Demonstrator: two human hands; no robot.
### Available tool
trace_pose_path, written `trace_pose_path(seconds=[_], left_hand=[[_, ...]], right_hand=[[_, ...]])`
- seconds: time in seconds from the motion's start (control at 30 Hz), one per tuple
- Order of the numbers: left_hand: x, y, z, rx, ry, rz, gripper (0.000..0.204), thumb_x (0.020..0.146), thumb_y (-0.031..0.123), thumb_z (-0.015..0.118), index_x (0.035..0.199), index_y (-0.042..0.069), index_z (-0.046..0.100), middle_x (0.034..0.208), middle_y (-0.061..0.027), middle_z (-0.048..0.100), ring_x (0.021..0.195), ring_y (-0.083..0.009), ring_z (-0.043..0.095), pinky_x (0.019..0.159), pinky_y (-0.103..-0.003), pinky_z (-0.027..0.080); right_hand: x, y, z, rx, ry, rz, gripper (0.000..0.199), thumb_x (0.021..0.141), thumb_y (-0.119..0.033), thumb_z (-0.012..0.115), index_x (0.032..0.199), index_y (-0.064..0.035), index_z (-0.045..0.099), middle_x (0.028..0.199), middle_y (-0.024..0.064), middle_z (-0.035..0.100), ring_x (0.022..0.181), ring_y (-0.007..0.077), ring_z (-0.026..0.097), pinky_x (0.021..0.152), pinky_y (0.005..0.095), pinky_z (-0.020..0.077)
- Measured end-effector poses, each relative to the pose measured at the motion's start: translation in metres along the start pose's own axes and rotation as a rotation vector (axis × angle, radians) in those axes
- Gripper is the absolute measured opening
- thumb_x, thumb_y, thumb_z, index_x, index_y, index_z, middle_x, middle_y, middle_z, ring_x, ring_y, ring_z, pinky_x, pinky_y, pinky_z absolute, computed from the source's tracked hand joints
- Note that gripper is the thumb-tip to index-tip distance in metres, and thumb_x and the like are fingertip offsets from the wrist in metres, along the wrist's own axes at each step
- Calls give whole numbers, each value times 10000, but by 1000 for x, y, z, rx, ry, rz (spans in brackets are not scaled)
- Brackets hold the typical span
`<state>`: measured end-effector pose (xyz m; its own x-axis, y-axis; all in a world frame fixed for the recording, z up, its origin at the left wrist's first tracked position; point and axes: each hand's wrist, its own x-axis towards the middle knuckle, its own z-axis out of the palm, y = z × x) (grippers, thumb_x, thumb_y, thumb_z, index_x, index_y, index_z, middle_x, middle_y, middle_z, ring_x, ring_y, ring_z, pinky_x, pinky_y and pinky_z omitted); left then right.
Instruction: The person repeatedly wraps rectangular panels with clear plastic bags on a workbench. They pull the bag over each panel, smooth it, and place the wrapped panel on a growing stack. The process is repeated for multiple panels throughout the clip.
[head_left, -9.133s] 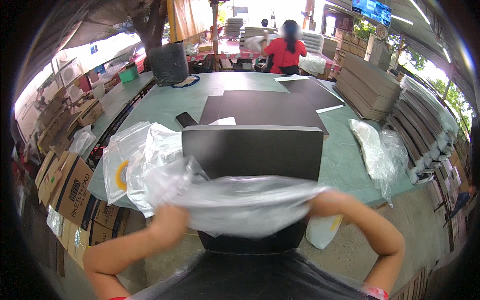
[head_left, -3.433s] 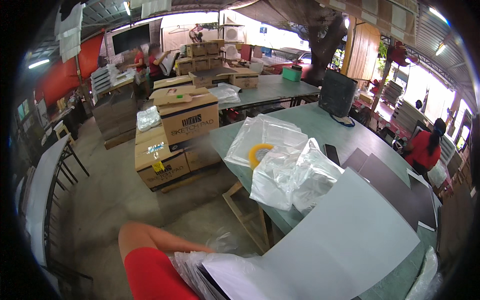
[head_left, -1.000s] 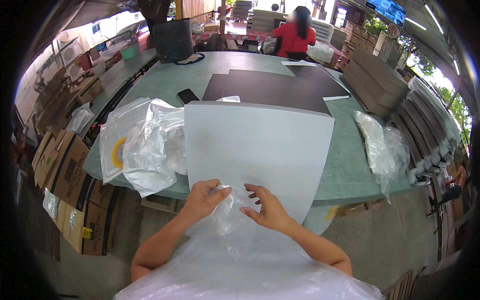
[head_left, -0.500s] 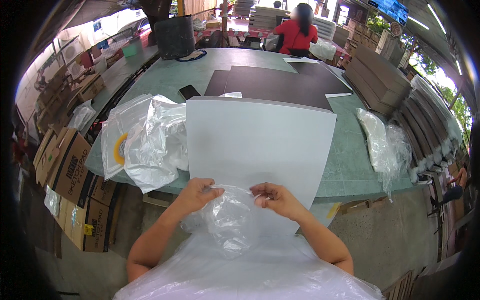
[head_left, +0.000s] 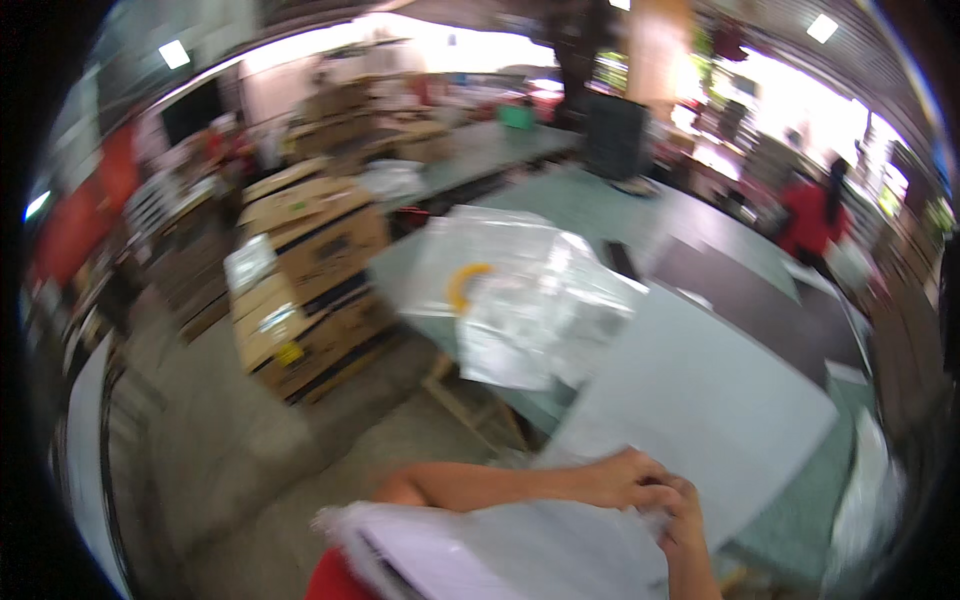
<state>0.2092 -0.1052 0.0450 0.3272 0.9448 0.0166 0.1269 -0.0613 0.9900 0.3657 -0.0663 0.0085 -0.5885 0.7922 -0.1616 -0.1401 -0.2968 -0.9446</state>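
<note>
The picture is blurred by motion. A large pale grey flat panel [head_left: 700, 400] lies on the green table [head_left: 590, 200], its near end toward me. A clear plastic bag [head_left: 520, 540] bunches at that near end and over my lap. My left hand [head_left: 625, 478] and my right hand [head_left: 682, 515] are pressed close together at the panel's near edge, and both pinch the bag's film. My left forearm comes in from the lower left, my right from the bottom edge.
A heap of clear plastic bags with a yellow tape roll [head_left: 520, 290] lies left of the panel. Dark panels [head_left: 740, 290] lie behind it. Stacked cardboard boxes [head_left: 310, 270] stand on the floor at left. A person in red [head_left: 810, 215] stands at far right.
The view has swung to the left, so the table now sits to the right. My hands stay together on the plastic bag at the panel's near edge.
</note>
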Motion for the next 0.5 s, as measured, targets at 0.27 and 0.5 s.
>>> trace_pose_path(seconds=[0.27, 0.5], left_hand=[[-18, -42, -112, 363, 594, 9, 336, 739, 326, 590, 702, -8, 592, 619, -122, 586, 539, -156, 538, 539, -293, 437], [-13, -3, -14, 73, -67, 79, 260, 733, 254, 580, 667, 3, 556, 556, -64, 511, 524, -138, 475, 494, -320, 392]], right_hand=[[-6, -1, -89, 34, -18, 32, 293, 814, -215, 500, 1045, -50, 423, 953, 87, 508, 907, 200, 495, 814, 336, 409], [-4, -1, -24, 334, -178, 48, 174, 779, -113, 548, 906, -21, 474, 801, 59, 534, 734, 128, 511, 661, 269, 443]])
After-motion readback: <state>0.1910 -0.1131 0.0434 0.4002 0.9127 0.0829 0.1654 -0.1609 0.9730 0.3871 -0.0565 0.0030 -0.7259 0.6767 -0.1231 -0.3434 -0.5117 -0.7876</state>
